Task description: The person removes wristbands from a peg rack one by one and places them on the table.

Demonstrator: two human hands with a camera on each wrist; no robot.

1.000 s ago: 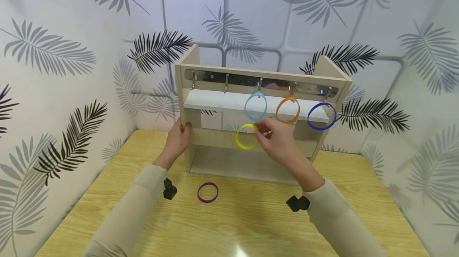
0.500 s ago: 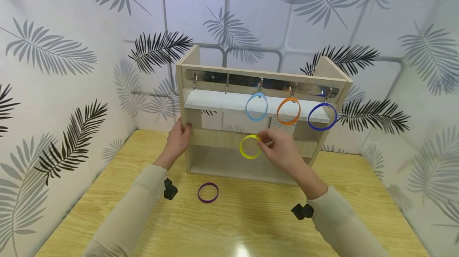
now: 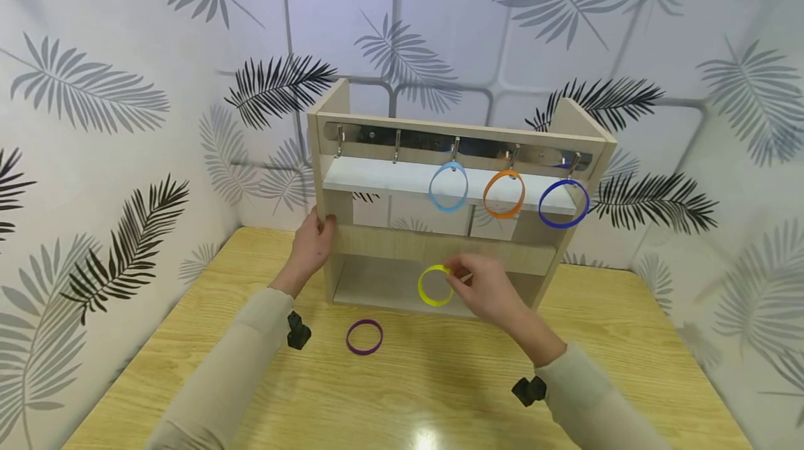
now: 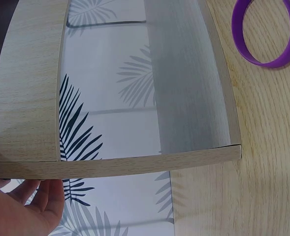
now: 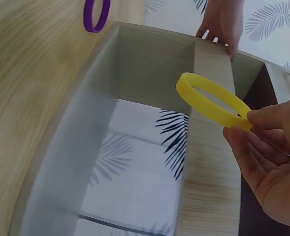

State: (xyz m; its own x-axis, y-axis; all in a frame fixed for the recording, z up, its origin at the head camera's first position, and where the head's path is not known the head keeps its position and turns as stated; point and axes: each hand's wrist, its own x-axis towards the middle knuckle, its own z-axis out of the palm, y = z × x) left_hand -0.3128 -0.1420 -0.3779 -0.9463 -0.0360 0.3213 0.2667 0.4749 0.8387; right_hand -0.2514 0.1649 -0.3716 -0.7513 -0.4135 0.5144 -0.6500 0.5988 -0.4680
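My right hand (image 3: 486,289) pinches a yellow wristband (image 5: 209,101) between thumb and fingers, in front of the lower part of a small wooden shelf (image 3: 440,244). My left hand (image 3: 310,244) grips the shelf's left side panel (image 4: 110,167), thumb on the inner side and fingers round the outside. Across the shelf's top runs a metal hook rail (image 3: 370,135). From its hooks hang a light blue wristband (image 3: 430,188), an orange wristband (image 3: 486,202) and a dark blue wristband (image 3: 542,209). The two hooks at the left bear nothing.
A purple wristband (image 3: 364,352) lies on the wooden table (image 3: 408,394), in front of the shelf's left corner. Behind stands a wall (image 3: 440,24) with a leaf pattern. Black wrist cameras (image 3: 530,391) sit at both sleeves.
My right hand has moved down with the yellow wristband, from just below the light blue wristband to before the shelf's bottom compartment. The left hand keeps its place on the side panel.
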